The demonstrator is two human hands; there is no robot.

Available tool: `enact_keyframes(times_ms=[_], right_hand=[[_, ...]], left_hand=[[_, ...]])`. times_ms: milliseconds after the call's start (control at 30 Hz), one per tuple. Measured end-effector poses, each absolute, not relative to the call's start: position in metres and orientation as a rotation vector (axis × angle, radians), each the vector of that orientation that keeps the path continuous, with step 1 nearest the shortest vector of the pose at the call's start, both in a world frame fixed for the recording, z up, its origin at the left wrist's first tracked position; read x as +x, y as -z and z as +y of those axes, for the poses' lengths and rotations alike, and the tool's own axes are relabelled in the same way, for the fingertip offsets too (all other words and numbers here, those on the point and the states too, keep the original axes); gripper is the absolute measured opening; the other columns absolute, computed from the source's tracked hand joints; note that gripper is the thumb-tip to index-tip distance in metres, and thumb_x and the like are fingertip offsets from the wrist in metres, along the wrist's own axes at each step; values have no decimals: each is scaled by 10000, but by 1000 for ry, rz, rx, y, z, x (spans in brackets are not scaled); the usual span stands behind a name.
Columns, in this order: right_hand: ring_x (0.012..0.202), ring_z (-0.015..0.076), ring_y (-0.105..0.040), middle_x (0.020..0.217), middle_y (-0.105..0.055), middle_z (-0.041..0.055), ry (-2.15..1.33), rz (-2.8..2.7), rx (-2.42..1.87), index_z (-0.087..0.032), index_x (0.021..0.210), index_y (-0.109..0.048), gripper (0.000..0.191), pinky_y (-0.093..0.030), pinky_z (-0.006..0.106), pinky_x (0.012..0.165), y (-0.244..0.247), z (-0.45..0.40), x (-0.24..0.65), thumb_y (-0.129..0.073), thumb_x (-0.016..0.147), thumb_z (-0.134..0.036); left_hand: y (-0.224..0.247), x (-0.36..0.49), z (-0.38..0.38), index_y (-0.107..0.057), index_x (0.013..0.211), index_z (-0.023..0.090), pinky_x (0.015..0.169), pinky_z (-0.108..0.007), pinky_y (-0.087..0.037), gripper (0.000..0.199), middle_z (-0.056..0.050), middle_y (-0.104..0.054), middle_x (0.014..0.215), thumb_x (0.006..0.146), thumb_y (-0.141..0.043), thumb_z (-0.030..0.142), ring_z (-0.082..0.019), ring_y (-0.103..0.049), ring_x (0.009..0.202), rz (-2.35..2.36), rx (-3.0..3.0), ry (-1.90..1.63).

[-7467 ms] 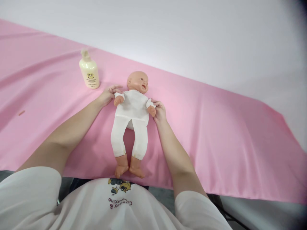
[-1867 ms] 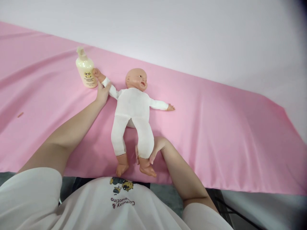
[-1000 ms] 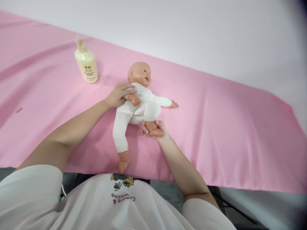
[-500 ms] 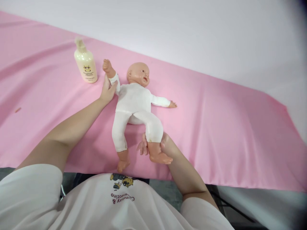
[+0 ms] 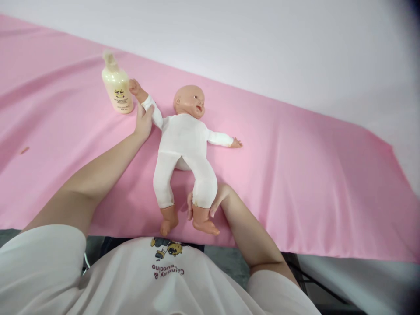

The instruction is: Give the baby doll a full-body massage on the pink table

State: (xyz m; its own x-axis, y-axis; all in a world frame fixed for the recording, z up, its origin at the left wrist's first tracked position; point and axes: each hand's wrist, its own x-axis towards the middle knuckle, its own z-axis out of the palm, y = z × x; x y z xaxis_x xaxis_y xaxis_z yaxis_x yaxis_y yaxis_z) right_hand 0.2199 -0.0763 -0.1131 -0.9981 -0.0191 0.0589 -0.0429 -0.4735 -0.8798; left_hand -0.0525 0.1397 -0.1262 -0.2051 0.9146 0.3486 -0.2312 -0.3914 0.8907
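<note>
A baby doll (image 5: 183, 138) with a white cloth body lies on its back, its head turned to the right. My left hand (image 5: 144, 121) is closed round the doll's arm on the left side, near the wrist, thumb on top. That arm points up and left, its small fist close to the lotion bottle. Down at the leg on the right, my right hand (image 5: 218, 199) cups the lower leg from beneath. Its thumb shows on one side and fingertips on the other; the palm is hidden behind the leg.
A cream pump bottle (image 5: 118, 89) stands upright left of the doll. Pink cloth (image 5: 305, 183) covers the table, whose near edge runs close to my body. A small brownish piece (image 5: 24, 150) lies at far left. Behind rises a white surface (image 5: 262, 48).
My left hand has moved the doll's arm outward to the left, toward the bottle. My right hand has brought the leg leftward and down, so it lies straighter.
</note>
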Motion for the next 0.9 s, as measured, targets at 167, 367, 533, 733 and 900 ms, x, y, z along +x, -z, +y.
enact_keyframes(times_ms=[167,367,533,733,900], right_hand=[[1118,267,-706,1103,-762,120,-2649,-1389,516,-179,1234,-611,740,-530,459,1032,123,-70,218,-959,581,-188],[970,223,-695,897,-744,54,-2433,-1237,657,-202,1194,-627,649,-464,461,1076,121,-64,217,-892,685,-506],[853,177,-629,904,-685,28,-2323,-978,290,-193,1176,-613,593,-481,436,1022,123,-68,220,-807,756,-564],[812,157,-580,899,-631,10,-2339,-713,-111,-175,1134,-609,498,-512,403,978,115,-69,227,-721,808,-534],[746,138,-546,856,-603,-3,-2309,-681,-245,-165,1089,-647,492,-543,384,929,114,-65,227,-710,787,-548]], left_hand=[[135,-52,145,-520,1203,279,1121,-460,-470,620,-75,-616,1181,829,-686,745,-271,-582,1255,911,1358,-1759],[134,-51,140,-489,1330,298,1144,-504,-447,712,-105,-606,1285,851,-573,818,-290,-578,1287,881,1668,-1682],[117,-47,117,-461,1402,299,1184,-502,-426,594,-116,-567,1437,960,-528,690,-284,-536,1370,774,2041,-1606],[103,-40,97,-608,1287,200,1002,-524,-488,527,-130,-686,1206,991,-491,621,-289,-636,1129,629,2536,-1383],[99,-36,93,-689,1240,246,1017,-522,-456,445,-104,-718,1158,875,-627,493,-304,-656,1096,660,2582,-1241]])
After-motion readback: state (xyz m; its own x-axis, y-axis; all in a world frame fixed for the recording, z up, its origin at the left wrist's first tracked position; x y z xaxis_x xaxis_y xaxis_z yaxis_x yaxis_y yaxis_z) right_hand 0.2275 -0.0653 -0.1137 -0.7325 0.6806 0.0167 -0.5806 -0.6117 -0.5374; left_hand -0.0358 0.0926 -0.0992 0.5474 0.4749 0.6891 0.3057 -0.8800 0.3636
